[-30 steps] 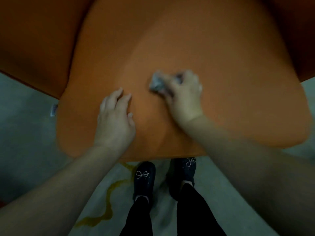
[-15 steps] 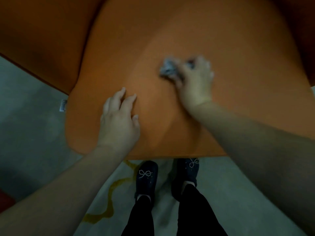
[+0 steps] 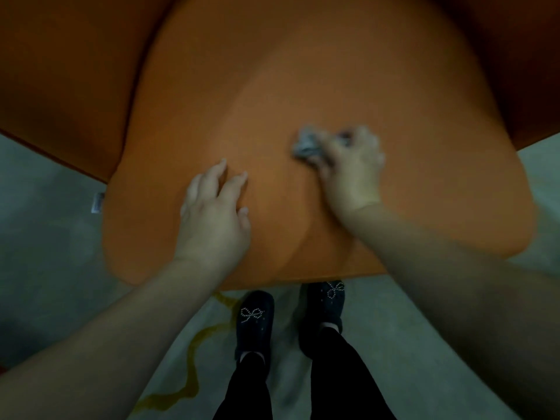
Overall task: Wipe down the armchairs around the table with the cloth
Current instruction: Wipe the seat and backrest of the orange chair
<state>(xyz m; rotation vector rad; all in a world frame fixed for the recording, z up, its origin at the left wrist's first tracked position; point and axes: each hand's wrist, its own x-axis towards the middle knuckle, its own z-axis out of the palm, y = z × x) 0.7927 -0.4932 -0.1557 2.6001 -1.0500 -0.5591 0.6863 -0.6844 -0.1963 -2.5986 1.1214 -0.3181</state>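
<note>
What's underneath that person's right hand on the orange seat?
A crumpled grey cloth, gripped by the right hand against the orange armchair seat. Part of it pokes out; the rest is hidden by the fingers.

seat: orange armchair cushion (image 3: 318, 86) lying bare beyond both hands | left hand (image 3: 212, 213) resting flat at near-left | right hand (image 3: 348, 171) with cloth (image 3: 306, 145) occupying centre-right | armrest (image 3: 60, 86) rising along left side | shoes (image 3: 254, 319) standing at front edge
</note>
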